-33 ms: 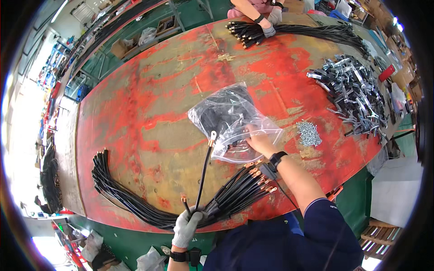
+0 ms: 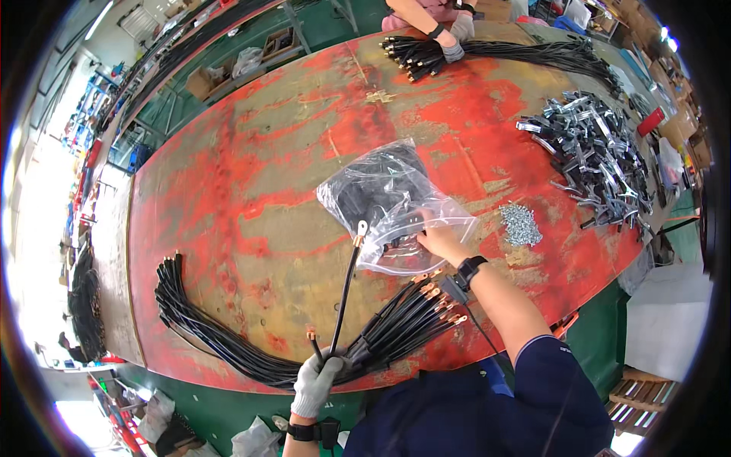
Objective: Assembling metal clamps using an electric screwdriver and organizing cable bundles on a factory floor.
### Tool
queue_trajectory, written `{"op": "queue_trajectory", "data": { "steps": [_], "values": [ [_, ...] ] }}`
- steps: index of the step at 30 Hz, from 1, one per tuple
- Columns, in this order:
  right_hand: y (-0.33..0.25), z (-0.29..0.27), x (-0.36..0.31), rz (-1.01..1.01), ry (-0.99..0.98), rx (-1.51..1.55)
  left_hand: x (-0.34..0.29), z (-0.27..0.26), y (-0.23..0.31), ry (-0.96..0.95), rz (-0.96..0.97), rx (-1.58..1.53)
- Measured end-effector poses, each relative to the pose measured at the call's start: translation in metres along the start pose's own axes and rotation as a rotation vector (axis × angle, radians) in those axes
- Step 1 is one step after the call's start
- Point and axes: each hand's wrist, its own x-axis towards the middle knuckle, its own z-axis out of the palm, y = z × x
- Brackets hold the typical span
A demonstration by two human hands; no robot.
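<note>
My left hand (image 2: 314, 387), in a pale knit glove, is closed around a black cable (image 2: 346, 301). The cable stands up from my fist, its ring lug (image 2: 362, 228) in front of the bag; a shorter end with a copper tip (image 2: 311, 335) also rises beside the fist. Under and beside that hand lies a long bundle of black cables (image 2: 228, 331) with copper lugs at the right end. My bare right hand (image 2: 442, 240) is at the mouth of a clear zip bag (image 2: 381, 183) of black pieces, thumb and a finger apart; some fingers are hidden.
A heap of metal-and-black clamps (image 2: 594, 160) lies at the right, near a small pile of silvery parts (image 2: 521, 225). Across the worn red table (image 2: 266, 160), another person's gloved hand (image 2: 454, 47) rests on a second cable bundle (image 2: 525, 52). A shelf rack stands beyond the far left edge.
My right hand has shifted slightly right at the bag's mouth. The lug end of the held cable has tilted a little to the right.
</note>
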Motion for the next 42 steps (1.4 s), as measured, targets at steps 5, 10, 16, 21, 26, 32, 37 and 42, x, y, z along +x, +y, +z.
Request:
{"op": "queue_trajectory", "data": {
  "steps": [5,10,16,21,26,32,37,42],
  "values": [
    [-0.019,0.015,-0.001,-0.002,0.082,-0.025,0.007,0.005,0.018,-0.077,-0.15,0.045],
    [-0.032,0.034,0.005,0.101,0.046,-0.272,0.011,-0.002,0.02,-0.181,-0.107,0.091],
    [-0.048,0.017,-0.036,0.154,0.261,0.207,0.018,-0.017,0.019,-0.277,-0.161,0.076],
    [-0.069,-0.048,-0.126,0.317,0.253,1.142,0.022,-0.028,0.016,-0.389,-0.041,0.219],
    [-0.095,-0.085,-0.179,0.218,0.49,1.758,0.026,-0.026,0.019,-0.519,0.077,0.516],
    [-0.098,-0.088,-0.195,0.19,0.601,1.897,0.027,-0.018,0.019,-0.58,0.075,0.495],
    [-0.103,-0.109,-0.197,0.109,0.619,1.593,0.028,-0.02,0.016,-0.598,0.097,0.577],
    [-0.103,-0.104,-0.198,0.154,0.194,1.118,0.029,-0.017,0.01,-0.587,0.154,0.567]
  ]
}}
